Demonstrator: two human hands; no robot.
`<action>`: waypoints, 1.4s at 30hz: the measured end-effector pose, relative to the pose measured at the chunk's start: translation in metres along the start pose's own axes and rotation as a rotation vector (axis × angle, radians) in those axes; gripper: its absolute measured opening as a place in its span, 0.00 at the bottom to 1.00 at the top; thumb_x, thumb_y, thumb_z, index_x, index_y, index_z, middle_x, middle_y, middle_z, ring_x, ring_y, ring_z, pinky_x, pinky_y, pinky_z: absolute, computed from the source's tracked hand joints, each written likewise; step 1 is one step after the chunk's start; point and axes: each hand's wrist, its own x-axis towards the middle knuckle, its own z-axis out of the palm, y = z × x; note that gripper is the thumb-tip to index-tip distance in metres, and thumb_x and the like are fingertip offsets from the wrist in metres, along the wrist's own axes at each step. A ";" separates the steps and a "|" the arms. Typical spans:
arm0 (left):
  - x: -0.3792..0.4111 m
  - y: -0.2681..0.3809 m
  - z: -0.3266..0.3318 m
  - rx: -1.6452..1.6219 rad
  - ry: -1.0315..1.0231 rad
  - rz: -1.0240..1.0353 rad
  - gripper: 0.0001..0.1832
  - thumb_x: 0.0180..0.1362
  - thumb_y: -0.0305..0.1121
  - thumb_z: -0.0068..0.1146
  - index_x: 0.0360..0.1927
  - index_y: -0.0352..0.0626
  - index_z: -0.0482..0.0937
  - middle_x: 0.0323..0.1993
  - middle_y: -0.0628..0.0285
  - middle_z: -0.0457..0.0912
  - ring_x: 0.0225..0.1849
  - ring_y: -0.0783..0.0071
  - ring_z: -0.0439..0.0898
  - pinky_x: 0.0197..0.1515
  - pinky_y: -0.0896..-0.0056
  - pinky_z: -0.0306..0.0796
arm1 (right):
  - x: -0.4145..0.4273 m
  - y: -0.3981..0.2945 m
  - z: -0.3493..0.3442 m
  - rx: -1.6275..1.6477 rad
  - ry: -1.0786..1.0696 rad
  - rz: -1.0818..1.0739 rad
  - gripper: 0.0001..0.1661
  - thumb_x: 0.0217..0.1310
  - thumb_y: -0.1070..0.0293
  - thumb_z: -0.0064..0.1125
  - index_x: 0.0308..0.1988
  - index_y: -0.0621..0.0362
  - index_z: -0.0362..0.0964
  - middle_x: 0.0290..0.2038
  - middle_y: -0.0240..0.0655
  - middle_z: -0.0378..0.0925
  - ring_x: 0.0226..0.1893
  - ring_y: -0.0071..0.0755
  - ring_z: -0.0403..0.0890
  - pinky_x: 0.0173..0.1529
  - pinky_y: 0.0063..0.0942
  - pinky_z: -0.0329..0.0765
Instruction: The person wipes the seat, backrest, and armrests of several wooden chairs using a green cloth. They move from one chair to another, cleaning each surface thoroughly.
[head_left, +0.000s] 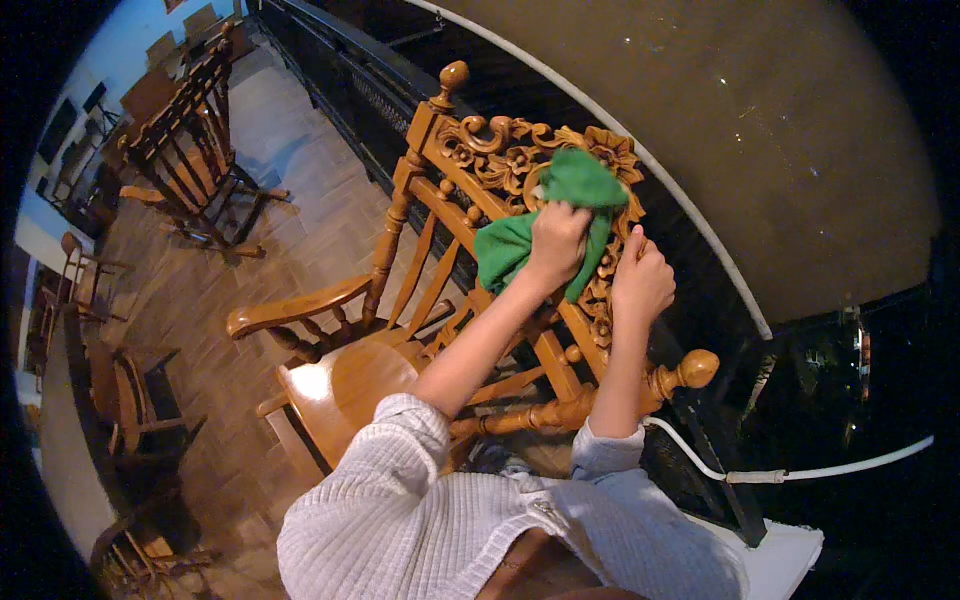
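Observation:
Before me stands a varnished wooden armchair (375, 367) with turned posts, spindles and a carved crest rail (495, 161) of scrolls and flowers. My left hand (559, 244) grips a bunched green cloth (581, 180), which lies against the middle of the carving. Part of the cloth hangs down over the back on both sides of the hand. My right hand (643, 277) is closed around the outer edge of the carved crest rail, to the right of the cloth. Round finials top the two back posts, and one armrest (300, 304) reaches out to the left.
A dark metal railing (360, 90) runs behind the chair, with a pale curved pipe (600, 105) beyond it. A wooden rocking chair (195, 165) stands on the brick-patterned floor (300, 165) at the upper left. More wooden chairs (142, 397) line the left side.

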 end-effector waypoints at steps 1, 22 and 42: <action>-0.010 -0.001 -0.004 -0.106 -0.008 0.054 0.06 0.39 0.24 0.52 0.25 0.41 0.72 0.27 0.53 0.72 0.32 0.52 0.73 0.34 0.55 0.69 | 0.002 0.001 -0.002 0.000 0.002 -0.013 0.31 0.66 0.44 0.38 0.29 0.58 0.77 0.25 0.52 0.78 0.29 0.58 0.80 0.35 0.51 0.75; -0.071 -0.071 -0.008 0.350 -0.160 -0.419 0.06 0.49 0.29 0.53 0.27 0.36 0.72 0.29 0.49 0.71 0.32 0.52 0.72 0.35 0.53 0.66 | -0.006 -0.012 -0.004 -0.128 0.117 -0.011 0.30 0.63 0.44 0.41 0.37 0.57 0.79 0.27 0.51 0.79 0.28 0.57 0.80 0.32 0.49 0.76; -0.077 -0.175 -0.028 0.024 0.271 -0.680 0.16 0.60 0.35 0.47 0.42 0.29 0.70 0.34 0.42 0.65 0.36 0.44 0.68 0.38 0.52 0.62 | -0.009 -0.020 -0.004 -0.150 0.107 0.007 0.31 0.64 0.44 0.40 0.36 0.60 0.78 0.28 0.52 0.79 0.31 0.58 0.80 0.35 0.51 0.75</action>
